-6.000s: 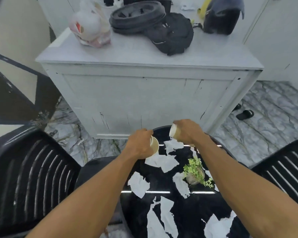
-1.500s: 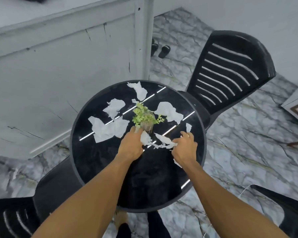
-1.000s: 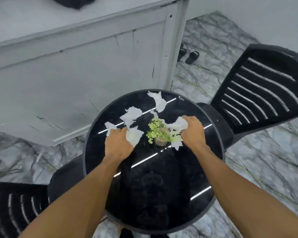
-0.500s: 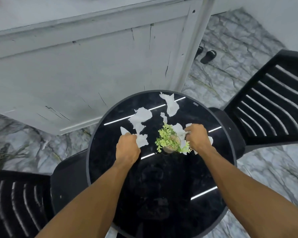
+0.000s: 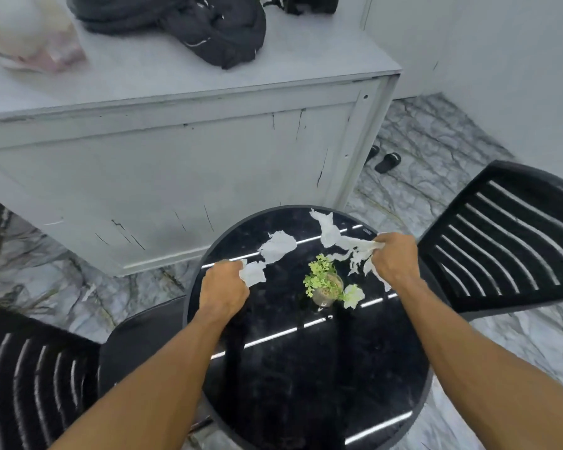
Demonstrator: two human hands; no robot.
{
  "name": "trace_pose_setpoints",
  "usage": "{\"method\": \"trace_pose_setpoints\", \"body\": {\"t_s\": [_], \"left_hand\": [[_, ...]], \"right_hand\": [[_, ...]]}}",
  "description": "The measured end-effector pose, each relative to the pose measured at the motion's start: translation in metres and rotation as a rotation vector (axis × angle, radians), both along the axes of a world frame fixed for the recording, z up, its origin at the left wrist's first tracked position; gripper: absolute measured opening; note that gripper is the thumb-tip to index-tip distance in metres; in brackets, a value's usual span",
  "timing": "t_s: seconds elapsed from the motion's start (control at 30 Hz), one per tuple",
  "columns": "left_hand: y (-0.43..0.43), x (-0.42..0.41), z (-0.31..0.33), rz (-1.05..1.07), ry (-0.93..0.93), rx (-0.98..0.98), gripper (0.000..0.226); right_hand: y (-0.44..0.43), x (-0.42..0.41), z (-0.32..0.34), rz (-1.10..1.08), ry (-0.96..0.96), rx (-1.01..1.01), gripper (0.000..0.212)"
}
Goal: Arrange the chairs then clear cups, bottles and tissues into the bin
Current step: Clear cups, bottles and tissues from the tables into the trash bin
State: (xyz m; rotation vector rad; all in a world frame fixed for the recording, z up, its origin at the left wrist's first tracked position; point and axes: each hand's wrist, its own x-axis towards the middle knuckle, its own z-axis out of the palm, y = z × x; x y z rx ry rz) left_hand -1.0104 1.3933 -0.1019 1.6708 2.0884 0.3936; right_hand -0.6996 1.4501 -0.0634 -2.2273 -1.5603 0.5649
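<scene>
On the round black glossy table, white tissue scraps lie scattered at the far side. My left hand is closed on a bunch of tissue at the table's left edge. My right hand grips a bundle of torn tissues that trails toward a long scrap near the far rim. One loose tissue lies between my hands, another small one beside the plant. No cups, bottles or bin are visible.
A small potted green plant stands mid-table between my hands. Black slatted chairs sit at the right and lower left. A grey cabinet stands behind the table with a black bag on top. Sandals lie on the marble floor.
Both hands have gathered tissues from around the plant; the right hand has moved out to the right and farther back with a bigger bundle. The camera has tilted up, showing the cabinet top.
</scene>
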Motion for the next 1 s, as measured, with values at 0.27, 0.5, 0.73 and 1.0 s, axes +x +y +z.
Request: {"method": "trace_pose_setpoints", "body": {"t_s": [0.27,0.5,0.73,1.0], "left_hand": [[-0.063,-0.073,0.073,0.083,-0.09,0.181,0.039],[-0.177,-0.214,0.13,0.295,-0.05,0.327,0.033],[-0.324,-0.364,0.16,0.6,0.045,0.372,0.022],[-0.462,-0.48,0.154,0.96,0.093,0.339,0.025]], "right_hand": [[-0.043,-0.129,0.094,0.183,0.07,0.259,0.03],[-0.127,-0.324,0.117,0.512,0.214,0.274,0.019],[-0.228,-0.532,0.123,0.905,0.378,0.231,0.025],[-0.34,-0.721,0.119,1.395,0.338,0.191,0.019]]}}
